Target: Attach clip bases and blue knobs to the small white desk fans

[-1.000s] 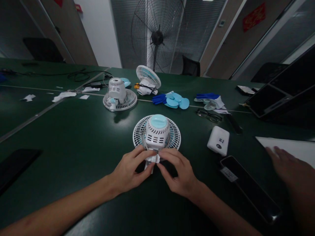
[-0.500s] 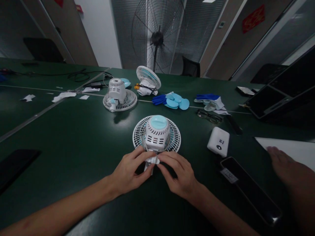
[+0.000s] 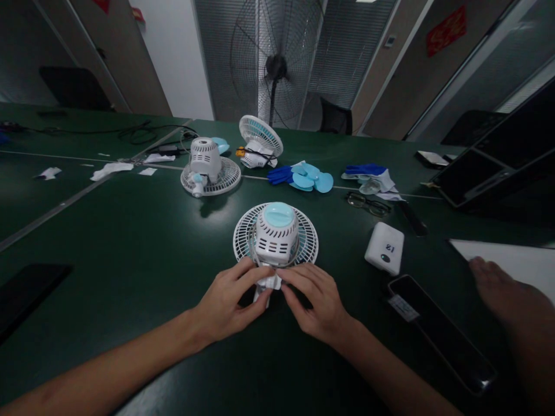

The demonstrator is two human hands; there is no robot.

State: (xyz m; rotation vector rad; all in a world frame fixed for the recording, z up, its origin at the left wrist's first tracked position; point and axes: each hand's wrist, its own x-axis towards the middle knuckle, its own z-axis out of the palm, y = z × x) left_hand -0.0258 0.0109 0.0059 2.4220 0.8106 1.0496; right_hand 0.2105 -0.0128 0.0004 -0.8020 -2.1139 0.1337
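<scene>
A small white fan (image 3: 277, 240) lies grille-down on the dark green table, its light blue cap facing up and a cord around its motor housing. At its near side, a white part (image 3: 269, 281) like a clip or base sticks out toward me. My left hand (image 3: 232, 297) pinches this part from the left, thumb below and forefinger above. From the right, the fingertips of my right hand (image 3: 314, 297) close on the same part. The fingers hide some of the part's shape.
Farther back are a second fan (image 3: 207, 164), a third tilted fan (image 3: 260, 141), light blue fan blades (image 3: 310, 178) and gloves (image 3: 373, 179). Glasses (image 3: 368, 204), a white device (image 3: 385, 248) and a black device (image 3: 442, 335) lie right. Another person's hand (image 3: 505, 289) rests at far right.
My right thumb and forefinger have shifted slightly at the white part. My left hand and the fan hold nearly the same place.
</scene>
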